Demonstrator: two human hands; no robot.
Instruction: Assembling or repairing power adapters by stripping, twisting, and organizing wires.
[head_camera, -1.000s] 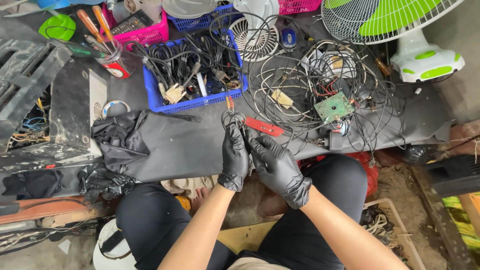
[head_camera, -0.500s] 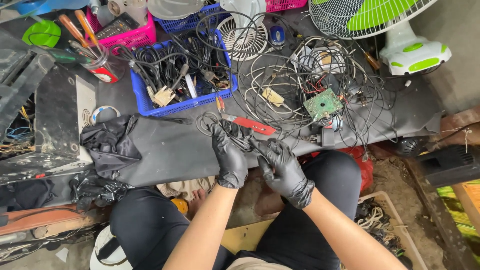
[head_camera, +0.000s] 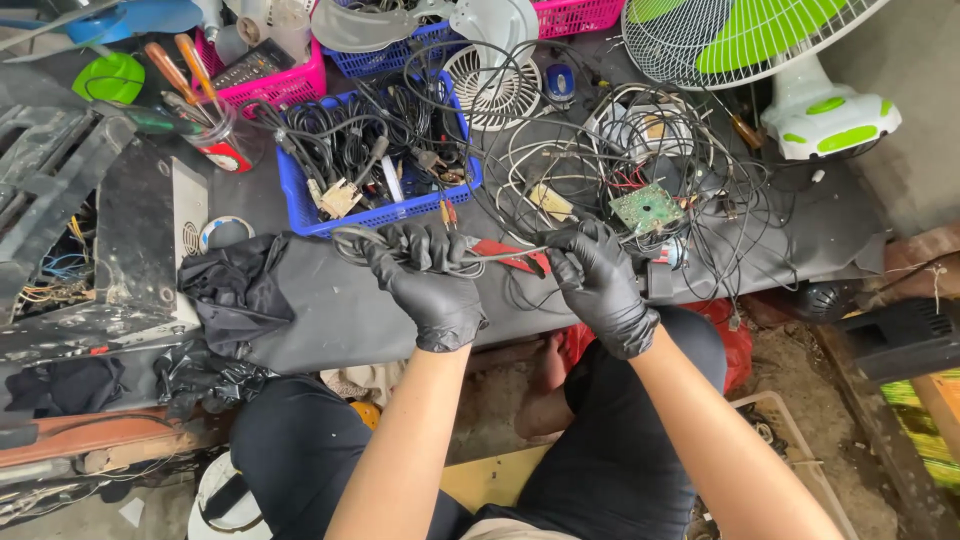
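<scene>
While both gloved hands are kept over the dark worktop (head_camera: 330, 310), grey cable (head_camera: 500, 256) stretched betw. them, left hand (head_camera: 430, 280) grip closed round coiled end, right hand (head_camera: 598, 280) pinched on cable, blue basket (head_camera: 400, 215) just behind, circuit board (head_camera: 648, 207) nr right.

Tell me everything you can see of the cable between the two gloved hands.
The cable is thin and grey, looks plastic-sheathed, and runs fairly taut between the hands just above the dark table cover. The left hand grips a looped bundle of it; the right hand pinches the other end. It crosses over a red-handled tool lying on the cover. Its ends are hidden inside the black gloves.
</scene>
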